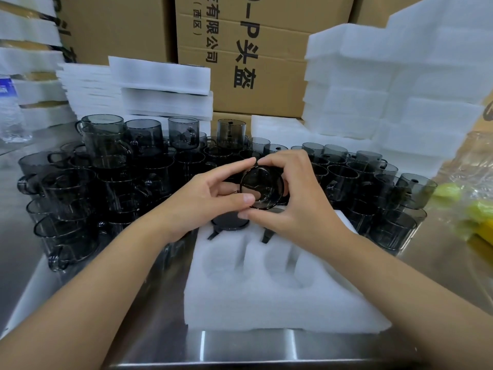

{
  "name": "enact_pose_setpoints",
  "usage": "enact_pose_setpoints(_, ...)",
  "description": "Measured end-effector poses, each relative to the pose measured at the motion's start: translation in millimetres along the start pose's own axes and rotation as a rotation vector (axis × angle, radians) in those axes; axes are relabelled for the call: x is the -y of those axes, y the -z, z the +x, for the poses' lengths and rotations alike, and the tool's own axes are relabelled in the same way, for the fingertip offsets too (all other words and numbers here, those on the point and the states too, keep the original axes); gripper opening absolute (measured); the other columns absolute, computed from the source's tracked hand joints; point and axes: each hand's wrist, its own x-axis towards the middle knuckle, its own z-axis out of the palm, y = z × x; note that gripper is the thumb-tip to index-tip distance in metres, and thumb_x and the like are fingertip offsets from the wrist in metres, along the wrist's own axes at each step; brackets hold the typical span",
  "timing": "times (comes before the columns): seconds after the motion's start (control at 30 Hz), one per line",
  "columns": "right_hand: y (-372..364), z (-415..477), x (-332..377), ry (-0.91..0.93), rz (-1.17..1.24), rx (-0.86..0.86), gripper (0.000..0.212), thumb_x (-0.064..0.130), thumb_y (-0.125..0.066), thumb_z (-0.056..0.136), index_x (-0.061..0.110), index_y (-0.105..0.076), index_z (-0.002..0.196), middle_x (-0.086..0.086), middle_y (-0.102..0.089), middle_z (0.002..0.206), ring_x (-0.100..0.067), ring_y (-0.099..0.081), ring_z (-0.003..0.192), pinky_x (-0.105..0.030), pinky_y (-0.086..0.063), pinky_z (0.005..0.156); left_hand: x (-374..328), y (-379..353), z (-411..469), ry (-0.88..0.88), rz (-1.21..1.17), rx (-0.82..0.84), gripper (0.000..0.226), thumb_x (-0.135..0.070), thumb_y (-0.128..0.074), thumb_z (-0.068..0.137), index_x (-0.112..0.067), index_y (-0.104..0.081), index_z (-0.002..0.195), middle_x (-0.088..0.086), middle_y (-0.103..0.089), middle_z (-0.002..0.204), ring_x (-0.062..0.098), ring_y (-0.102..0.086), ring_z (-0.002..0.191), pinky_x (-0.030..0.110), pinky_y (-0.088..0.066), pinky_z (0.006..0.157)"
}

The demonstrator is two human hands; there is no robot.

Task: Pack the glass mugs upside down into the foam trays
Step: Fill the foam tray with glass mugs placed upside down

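Note:
A white foam tray [266,311] lies on the steel table in front of me. Its two near round pockets are empty. In its far left pocket sits a smoky glass mug [229,222] upside down, handle toward me. Above the far right pocket both hands hold another smoky glass mug [261,188], its round end facing me. My left hand [202,201] grips it from the left with thumb and fingers curled round it. My right hand [290,193] grips it from the right. A dark handle [266,235] shows below my right hand.
Several loose smoky mugs [106,172] crowd the table left, behind and right [386,188] of the tray, some stacked. Foam tray stacks stand at back left [160,86] and right [400,84], cardboard boxes [240,49] behind. A water bottle [10,110] is far left, a plastic bag [469,198] far right.

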Motion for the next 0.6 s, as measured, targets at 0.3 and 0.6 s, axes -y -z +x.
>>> enact_pose_setpoints(0.3, 1, 0, 0, -0.051, 0.054, -0.041, 0.057, 0.031, -0.073, 0.072, 0.020, -0.052, 0.124, 0.007, -0.047, 0.110, 0.010, -0.045, 0.101, -0.005, -0.034, 0.082, 4, 0, 4, 0.017, -0.065, -0.032, 0.074, -0.033, -0.074, 0.069, -0.025, -0.047, 0.138, 0.008, -0.074, 0.103, 0.017, -0.070, 0.095, 0.020, -0.052, 0.078)
enact_pose_setpoints(0.6, 30, 3, -10, -0.361, 0.163, -0.047, 0.047, 0.028, -0.073, 0.076, 0.036, -0.056, 0.119, 0.016, -0.062, 0.099, 0.007, -0.051, 0.070, -0.007, -0.040, 0.068, 2, -4, 4, -0.003, 0.035, 0.008, 0.065, -0.048, -0.071, 0.065, -0.038, -0.048, 0.125, -0.002, -0.075, 0.096, 0.011, -0.069, 0.096, 0.016, -0.052, 0.073)
